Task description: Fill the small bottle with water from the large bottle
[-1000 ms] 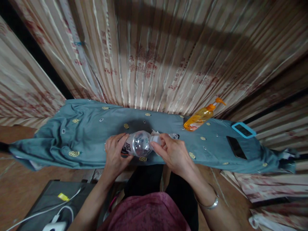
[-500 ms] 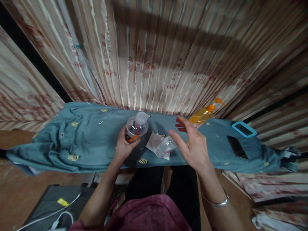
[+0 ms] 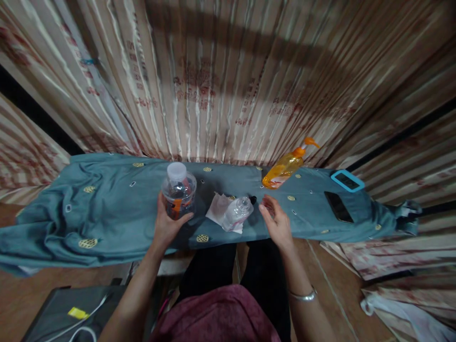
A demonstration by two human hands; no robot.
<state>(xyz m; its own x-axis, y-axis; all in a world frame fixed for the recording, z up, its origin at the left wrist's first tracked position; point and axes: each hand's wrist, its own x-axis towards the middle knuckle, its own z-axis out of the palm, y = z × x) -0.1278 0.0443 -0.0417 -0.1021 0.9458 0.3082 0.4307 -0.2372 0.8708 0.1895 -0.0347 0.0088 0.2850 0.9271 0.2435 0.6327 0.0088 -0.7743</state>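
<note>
My left hand point(image 3: 164, 224) grips a clear plastic bottle point(image 3: 178, 190) with a white cap and an orange label, standing upright on the blue-grey cloth point(image 3: 107, 209). A small clear bottle point(image 3: 236, 213) lies on its side on a white tissue point(image 3: 218, 209) in the middle of the cloth, with a small black cap point(image 3: 252, 199) just past its neck. My right hand point(image 3: 276, 222) hovers to the right of the small bottle, fingers apart and holding nothing.
An orange pump bottle point(image 3: 285, 166) lies at the back right. Farther right lie a black phone point(image 3: 338, 206) and a blue-framed device point(image 3: 346, 180). Striped curtains point(image 3: 228, 80) hang behind. A dark case with white cables point(image 3: 71, 316) sits on the floor at lower left.
Both hands held the big bottle sideways; the left hand then stood it upright to the left. My right hand let go and moved right, near the small bottle.
</note>
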